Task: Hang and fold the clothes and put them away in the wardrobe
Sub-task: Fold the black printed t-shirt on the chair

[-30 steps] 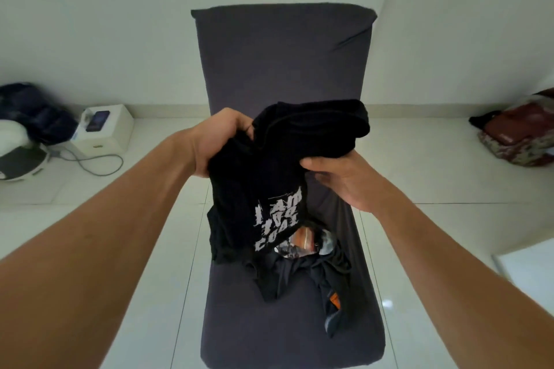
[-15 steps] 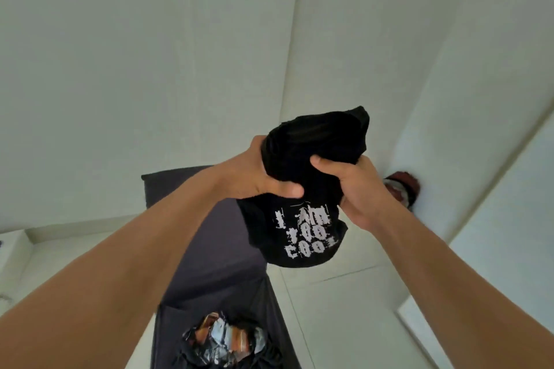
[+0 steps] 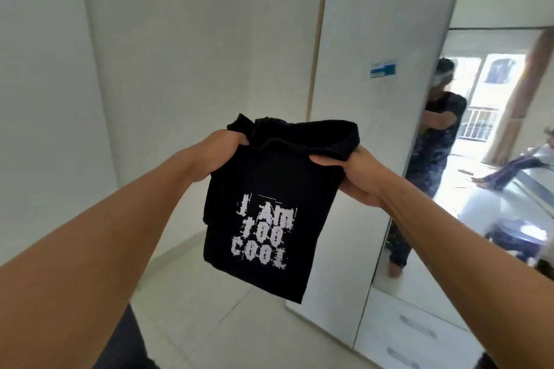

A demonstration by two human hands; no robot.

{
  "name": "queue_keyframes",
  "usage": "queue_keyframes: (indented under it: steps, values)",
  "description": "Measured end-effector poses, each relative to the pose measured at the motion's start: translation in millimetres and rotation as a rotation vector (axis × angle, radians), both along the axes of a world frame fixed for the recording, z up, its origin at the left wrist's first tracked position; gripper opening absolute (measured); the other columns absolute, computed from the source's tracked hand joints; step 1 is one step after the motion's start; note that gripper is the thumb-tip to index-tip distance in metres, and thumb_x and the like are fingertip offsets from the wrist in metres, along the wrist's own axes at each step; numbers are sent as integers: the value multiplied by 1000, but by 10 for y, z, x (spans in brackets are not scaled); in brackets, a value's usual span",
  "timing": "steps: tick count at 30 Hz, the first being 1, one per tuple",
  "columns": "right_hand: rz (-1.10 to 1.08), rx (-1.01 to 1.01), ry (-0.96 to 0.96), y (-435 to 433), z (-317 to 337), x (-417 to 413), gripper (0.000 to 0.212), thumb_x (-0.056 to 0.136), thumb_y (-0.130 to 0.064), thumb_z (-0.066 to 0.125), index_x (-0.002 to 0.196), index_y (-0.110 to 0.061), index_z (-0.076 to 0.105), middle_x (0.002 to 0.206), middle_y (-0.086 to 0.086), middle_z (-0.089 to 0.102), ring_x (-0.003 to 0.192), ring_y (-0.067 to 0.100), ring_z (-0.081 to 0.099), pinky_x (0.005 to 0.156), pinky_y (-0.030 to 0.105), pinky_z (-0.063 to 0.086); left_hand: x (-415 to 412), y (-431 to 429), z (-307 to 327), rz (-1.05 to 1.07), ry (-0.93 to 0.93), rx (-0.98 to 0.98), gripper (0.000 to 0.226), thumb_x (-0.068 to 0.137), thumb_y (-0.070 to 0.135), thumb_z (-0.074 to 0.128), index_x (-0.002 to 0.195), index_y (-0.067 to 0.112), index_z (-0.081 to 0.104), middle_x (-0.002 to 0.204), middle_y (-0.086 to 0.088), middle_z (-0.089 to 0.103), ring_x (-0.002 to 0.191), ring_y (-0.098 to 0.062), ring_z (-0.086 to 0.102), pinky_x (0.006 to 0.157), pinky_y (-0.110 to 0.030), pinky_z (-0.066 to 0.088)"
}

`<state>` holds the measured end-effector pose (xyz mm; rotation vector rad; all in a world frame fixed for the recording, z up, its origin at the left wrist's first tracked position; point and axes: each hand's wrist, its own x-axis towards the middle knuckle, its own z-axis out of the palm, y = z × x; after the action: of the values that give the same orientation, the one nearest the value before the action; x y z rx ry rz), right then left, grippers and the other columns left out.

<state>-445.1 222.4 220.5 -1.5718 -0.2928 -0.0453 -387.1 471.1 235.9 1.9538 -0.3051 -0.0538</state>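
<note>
Both hands, left hand (image 3: 223,156) and right hand (image 3: 355,177), are gripping the folded t-shirt (image 3: 269,213) by its top corners; soft, light, probably unfolding if loosened.

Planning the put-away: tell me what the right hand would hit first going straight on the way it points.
Probably the white wardrobe panel left of the mirror; the right hand, gripping the black T-shirt, points toward it. Depth is unclear.

1 blk tee (image 3: 269,183), 2 grips (image 3: 221,156) (image 3: 356,177), 1 wardrobe (image 3: 344,69)
</note>
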Motion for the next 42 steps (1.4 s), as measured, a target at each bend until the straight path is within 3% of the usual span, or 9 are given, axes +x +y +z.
queue_keyframes:
  steps: [6,11,13,17,19,27,33,39,42]
  values:
    - [-292,66,20,-1038,94,-522,38,93,-2,66,130,-11,64,121,7,73,116,25,68,99,41,55,-2,-1240,100,-225,-52,75,48,95,60,53,106,16,70,105,-2,74,98,-22,70,96,-39,53]
    - [-459,88,34,-1929,56,-971,31,93,2,64,120,-12,68,118,10,74,112,27,70,100,43,54,-153,-2262,93,-392,-217,146,51,91,61,55,96,13,72,96,-5,73,89,-23,69,80,-33,54]
    - [-523,82,40,-2307,18,-1153,31,92,3,64,119,-12,68,117,11,74,111,27,70,98,42,56,-227,-2700,44,-458,-273,165,51,88,60,60,98,12,72,97,-9,73,90,-25,70,82,-37,54]
    - [-671,73,92,-3101,-66,-1541,32,91,7,63,114,-14,69,113,9,76,107,25,72,91,39,58,-385,-3603,-60,-611,-293,211,15,82,40,78,88,30,70,90,5,72,86,-10,67,75,-21,50]
    - [-707,56,128,-3519,-150,-1730,35,90,6,63,120,-13,68,115,9,75,109,26,71,94,42,57,-453,-4075,-135,-664,-271,227,14,80,35,81,86,34,69,89,7,72,85,-9,67,73,-19,46]
    - [-885,89,252,-5022,-640,-2345,36,92,0,66,122,-21,66,114,1,76,112,22,69,105,45,51,-726,-5972,-766,-787,-239,181,11,96,16,66,100,23,72,88,4,70,85,-12,63,76,-23,43]
    - [-1002,109,324,-6075,-1191,-2372,40,91,0,66,127,-19,66,117,0,75,117,24,67,111,49,46,-704,-7197,-1500,-757,-190,175,12,98,29,61,95,20,67,73,3,60,75,-20,57,74,-34,43]
    - [-1101,124,382,-7066,-1815,-2280,43,92,3,62,133,-11,62,118,4,75,116,27,67,111,49,45,-553,-8315,-2245,-793,-175,214,15,97,37,62,111,33,66,94,6,68,88,-15,61,72,-24,45]
    - [-1111,152,401,-7479,-2119,-2183,43,93,2,62,133,-12,62,120,5,74,117,26,67,111,48,45,-438,-8825,-2565,-783,-262,285,22,97,44,58,115,34,67,95,5,71,90,-21,65,79,-36,52]
